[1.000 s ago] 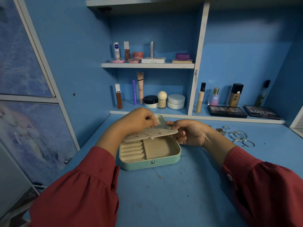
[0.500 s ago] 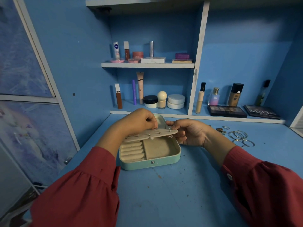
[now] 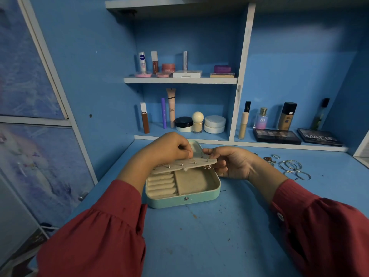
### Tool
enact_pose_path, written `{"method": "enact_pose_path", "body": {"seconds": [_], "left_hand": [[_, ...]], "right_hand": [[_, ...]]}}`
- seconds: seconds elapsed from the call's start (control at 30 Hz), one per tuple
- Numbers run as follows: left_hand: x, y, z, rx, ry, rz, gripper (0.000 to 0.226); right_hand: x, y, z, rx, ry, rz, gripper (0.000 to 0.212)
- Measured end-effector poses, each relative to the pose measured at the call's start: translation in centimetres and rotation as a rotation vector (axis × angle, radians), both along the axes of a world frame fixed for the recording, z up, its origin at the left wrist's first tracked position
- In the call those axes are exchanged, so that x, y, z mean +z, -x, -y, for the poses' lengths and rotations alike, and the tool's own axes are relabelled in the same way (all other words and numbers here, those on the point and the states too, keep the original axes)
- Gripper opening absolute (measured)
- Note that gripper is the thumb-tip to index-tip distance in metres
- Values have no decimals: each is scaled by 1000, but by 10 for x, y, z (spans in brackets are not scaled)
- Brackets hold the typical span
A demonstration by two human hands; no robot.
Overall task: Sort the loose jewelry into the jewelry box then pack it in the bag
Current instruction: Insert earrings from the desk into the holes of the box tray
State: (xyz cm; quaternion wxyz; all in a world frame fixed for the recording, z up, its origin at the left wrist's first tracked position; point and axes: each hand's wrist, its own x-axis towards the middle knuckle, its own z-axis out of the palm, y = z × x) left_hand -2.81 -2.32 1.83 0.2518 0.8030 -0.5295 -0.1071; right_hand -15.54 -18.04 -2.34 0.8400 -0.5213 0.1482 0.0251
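A mint-green jewelry box lies open on the blue desk, with cream ring rolls on its left and a bare compartment on its right. Its cream earring flap is raised level above the tray, with several stud posts poking up through it. My right hand holds the flap's right end, thumb on top, and a sparkly earring hangs under that end. The fingertips of my left hand pinch at the flap's back edge. Loose silver hoops and small earrings lie on the desk to the right.
Cosmetic bottles, jars and tubes fill the shelves behind the box. Two dark palettes lie on the low ledge at the right. A patterned cabinet door stands at the left. No bag is in view.
Both hands stay at the flap. My left fingertips have shifted slightly along its back edge, and the sparkly earring now shows under the right end.
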Motion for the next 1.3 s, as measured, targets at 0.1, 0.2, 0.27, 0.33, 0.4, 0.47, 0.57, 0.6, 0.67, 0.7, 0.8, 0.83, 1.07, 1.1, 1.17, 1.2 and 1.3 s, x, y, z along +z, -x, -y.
{"method": "enact_pose_path", "body": {"seconds": [0.1,0.2,0.27,0.33,0.4,0.47,0.57,0.6,0.67,0.7,0.8,0.83,1.07,1.1,1.17,1.2,1.3], "left_hand": [[0,0,0,4,16,-4,7],[-1,-2,0,8,27,-4,6],[-3,-3,1,14,31,-3,6],[-3,-4,1,18,27,-3,6],[-3,-4,1,16,21,-8,3],[-2,-3,1,7,19,-8,3],[-1,-2,2,-1,15,4,3],[-1,-1,2,-2,10,11,4],[0,-1,3,-2,-1,19,6],[0,-1,3,-2,-7,14,7],[0,-2,2,4,-14,-14,8],[0,-3,2,9,-14,-21,8],[1,-2,2,23,-15,-20,3],[2,-1,2,17,-16,-17,3],[2,-1,2,3,-30,-4,5],[3,-1,3,1,-42,12,6],[2,-2,5,12,-81,74,6]], "right_hand": [[-1,-1,1,6,-9,1,27],[-2,-2,1,-7,-8,-4,26],[-2,-2,1,-14,-10,-5,25],[-2,-2,2,-12,-12,-4,25],[-2,-2,1,-10,-10,-7,25],[-2,-1,0,-20,-7,-10,26],[-2,-1,0,-37,-21,-11,26],[-2,-1,0,-40,-26,-11,26],[-3,-1,0,-39,-29,-10,26],[-2,-1,0,-35,-27,-9,26],[-2,-1,0,-20,-20,-5,26],[-2,-1,0,-16,-18,-5,26],[-1,0,0,-23,-11,-13,27],[-1,0,0,-24,-8,-12,27],[-2,-1,-1,-30,0,-7,29],[-2,-1,-1,-31,2,-4,29],[-2,-1,-1,-33,-5,7,29]]}}
